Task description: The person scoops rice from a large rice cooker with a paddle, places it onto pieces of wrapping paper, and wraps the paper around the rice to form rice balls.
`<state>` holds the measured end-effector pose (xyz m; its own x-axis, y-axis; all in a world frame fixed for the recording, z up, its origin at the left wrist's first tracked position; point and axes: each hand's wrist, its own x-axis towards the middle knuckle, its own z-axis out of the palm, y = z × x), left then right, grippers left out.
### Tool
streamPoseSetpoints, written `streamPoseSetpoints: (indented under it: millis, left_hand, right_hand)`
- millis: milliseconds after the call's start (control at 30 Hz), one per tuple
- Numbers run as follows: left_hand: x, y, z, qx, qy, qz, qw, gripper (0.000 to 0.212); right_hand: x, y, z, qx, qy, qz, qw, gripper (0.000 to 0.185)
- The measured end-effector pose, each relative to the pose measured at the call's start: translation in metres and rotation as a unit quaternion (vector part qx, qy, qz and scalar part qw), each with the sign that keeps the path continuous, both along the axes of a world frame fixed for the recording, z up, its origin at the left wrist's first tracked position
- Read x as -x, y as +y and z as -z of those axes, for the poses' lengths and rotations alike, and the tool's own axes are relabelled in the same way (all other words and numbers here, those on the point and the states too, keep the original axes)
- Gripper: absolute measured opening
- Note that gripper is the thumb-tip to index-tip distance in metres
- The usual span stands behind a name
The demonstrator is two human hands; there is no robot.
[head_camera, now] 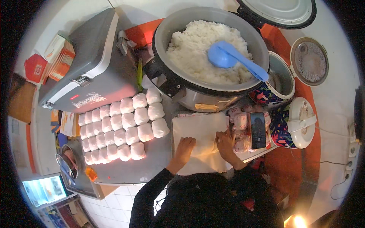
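Observation:
A stack of pale wrapping paper lies flat before me on the table. My left hand rests on its left part with the fingers curled. Near the paper's right edge, my right hand has bent fingertips touching the sheet. Whether either hand grips the paper is not plain. Just beyond it stands a large rice cooker, full of cooked white rice. A blue rice scoop lies on the rice, its handle over the rim. Rows of white paper-wrapped packets stand to the left.
Printed packets and a smartphone lie by my right hand. Two patterned food containers stand right, one open, one with a white lid. A grey cooler box is at back left. A metal bowl sits far left.

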<state>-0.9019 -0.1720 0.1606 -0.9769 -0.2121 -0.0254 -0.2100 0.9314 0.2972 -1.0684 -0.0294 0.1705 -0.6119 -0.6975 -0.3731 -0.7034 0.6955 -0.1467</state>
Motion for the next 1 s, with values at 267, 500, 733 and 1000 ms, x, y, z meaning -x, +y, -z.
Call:
streamPoseSetpoints:
  millis: [267, 500, 733, 1000]
  left_hand:
    - [-0.034, -0.021, 0.002, -0.209, 0.116, 0.138, 0.961, 0.035]
    - [-0.032, -0.053, 0.023, -0.149, 0.069, 0.217, 0.962, 0.035]
    - [0.019, -0.042, 0.015, -0.261, 0.074, 0.048, 0.961, 0.026]
    - [0.002, -0.001, 0.002, -0.554, 0.103, -0.152, 0.812, 0.029]
  right_hand:
    - [-0.003, 0.054, 0.012, 0.18, 0.003, -0.258, 0.949, 0.037]
    - [0.028, 0.032, -0.004, 0.035, -0.062, -0.416, 0.906, 0.034]
    - [0.029, -0.005, 0.015, 0.047, -0.147, -0.214, 0.964, 0.036]
    - [-0.018, 0.046, -0.006, 0.255, -0.14, -0.121, 0.949, 0.034]
